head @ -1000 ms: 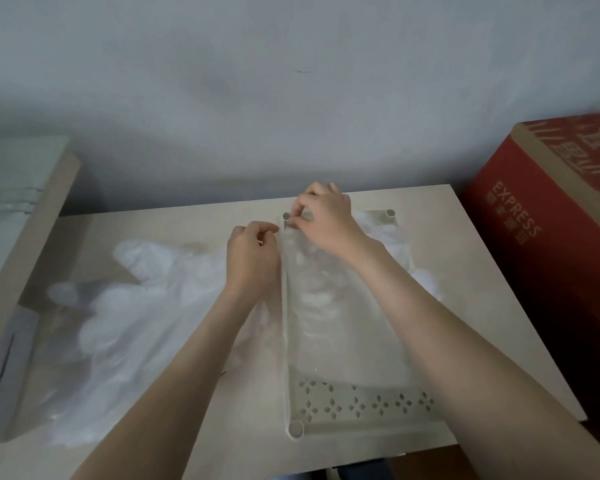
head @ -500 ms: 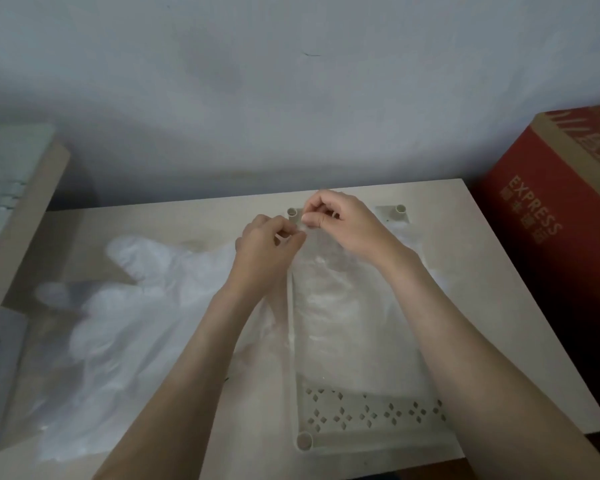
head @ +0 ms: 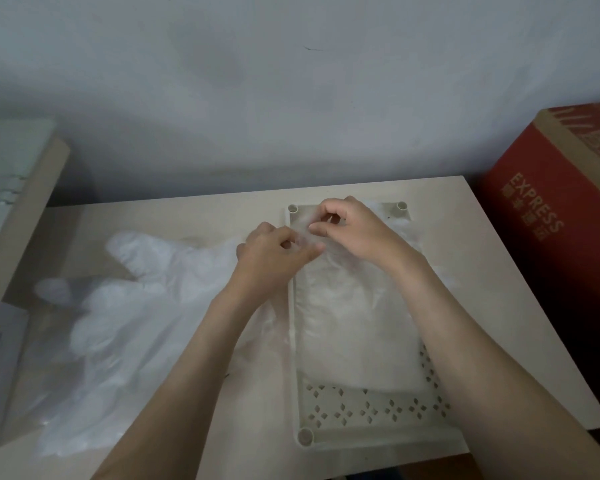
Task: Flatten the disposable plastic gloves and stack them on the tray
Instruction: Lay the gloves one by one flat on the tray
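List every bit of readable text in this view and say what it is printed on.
"EXPRESS": on the side of the red cardboard box, right of the table.
Characters under "EXPRESS": too blurred to read.
Large print on the box's top: cut off by the frame edge, unreadable.
No text on the tray or the gloves.

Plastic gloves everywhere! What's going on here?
A person is tidying thin plastic gloves at a table. The left hand and the right hand both pinch the far end of a glove that lies flat on the tray, near its far left corner. A messy pile of gloves waits on the table to the left. A red box stands at the right.
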